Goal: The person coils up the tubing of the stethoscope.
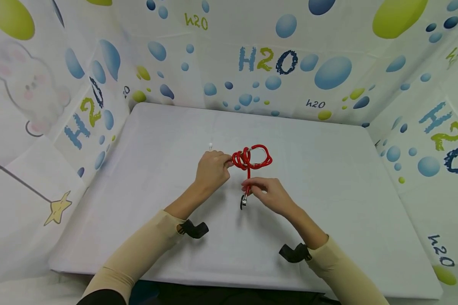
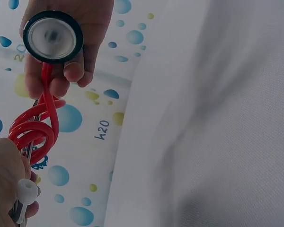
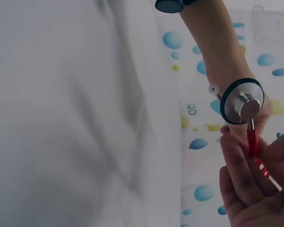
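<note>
A red stethoscope (image 1: 241, 160), its tubing wound in loops, is held up over the table between both hands. My left hand (image 1: 213, 168) grips its metal ear tubes beside the coil. One white ear tip (image 2: 27, 191) sticks out past that hand in the left wrist view. My right hand (image 1: 269, 192) pinches the red tube just above the chest piece (image 3: 241, 99), thumb on one side and fingers on the other. Below those fingers the chest piece hangs in the head view. Its flat round diaphragm (image 2: 53, 37) faces the left wrist camera.
A white cloth covers the table (image 1: 328, 190) under both hands. Around it stands a white curtain (image 1: 221, 51) printed with blue and green drops and H2O lettering. Black wrist mounts (image 1: 196, 229) sit at both cuffs.
</note>
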`<state>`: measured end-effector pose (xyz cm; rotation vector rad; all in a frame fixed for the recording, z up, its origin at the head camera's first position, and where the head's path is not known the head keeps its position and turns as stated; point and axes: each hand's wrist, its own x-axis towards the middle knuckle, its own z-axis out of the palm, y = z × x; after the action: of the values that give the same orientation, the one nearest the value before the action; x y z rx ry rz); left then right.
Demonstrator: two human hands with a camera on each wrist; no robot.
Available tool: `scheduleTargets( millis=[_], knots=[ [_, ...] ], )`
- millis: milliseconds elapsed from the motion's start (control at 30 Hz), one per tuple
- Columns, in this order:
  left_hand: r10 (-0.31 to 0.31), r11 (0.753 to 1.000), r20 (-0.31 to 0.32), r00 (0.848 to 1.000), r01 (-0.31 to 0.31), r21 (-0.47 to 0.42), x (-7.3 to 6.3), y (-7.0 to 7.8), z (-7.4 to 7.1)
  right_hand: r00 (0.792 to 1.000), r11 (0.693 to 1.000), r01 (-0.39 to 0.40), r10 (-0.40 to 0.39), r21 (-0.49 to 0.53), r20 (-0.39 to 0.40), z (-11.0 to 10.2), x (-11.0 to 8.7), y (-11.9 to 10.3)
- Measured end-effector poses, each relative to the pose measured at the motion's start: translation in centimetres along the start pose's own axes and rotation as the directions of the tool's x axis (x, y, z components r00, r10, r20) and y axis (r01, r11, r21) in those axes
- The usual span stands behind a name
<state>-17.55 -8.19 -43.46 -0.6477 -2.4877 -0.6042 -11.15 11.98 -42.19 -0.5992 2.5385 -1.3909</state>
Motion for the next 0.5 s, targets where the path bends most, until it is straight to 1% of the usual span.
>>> scheduleTargets(
  millis=[67,133,167,233,333,500],
  knots=[
    [0.003,1.000,0.002,1.000,-0.003,0.001,0.00,0.02,0.02,0.999,1.000,0.012,-0.013,0.019,0.029,-0.21,-0.02,0.15],
    [0.007,1.000,-0.003,1.000,-0.007,0.001,0.00,0.05,0.04,0.999,1.000,0.015,-0.015,0.013,0.043,-0.30,0.00,0.33],
    [0.007,1.000,-0.005,1.000,-0.007,-0.002,0.00,0.05,0.04,0.999,1.000,0.028,-0.028,0.003,0.041,-0.22,0.10,0.87],
    [0.010,1.000,-0.007,1.000,-0.010,-0.003,-0.03,0.07,0.08,0.999,0.999,0.033,-0.032,-0.037,0.019,-0.13,0.15,0.92],
    [0.011,1.000,-0.002,1.000,-0.011,-0.008,-0.07,0.13,0.19,0.998,0.995,0.050,-0.054,-0.086,-0.038,0.03,0.19,0.87],
    [0.012,1.000,0.001,1.000,-0.012,-0.003,-0.09,0.22,0.24,0.984,0.984,0.096,-0.116,-0.150,-0.134,0.09,0.19,0.94]
  ],
)
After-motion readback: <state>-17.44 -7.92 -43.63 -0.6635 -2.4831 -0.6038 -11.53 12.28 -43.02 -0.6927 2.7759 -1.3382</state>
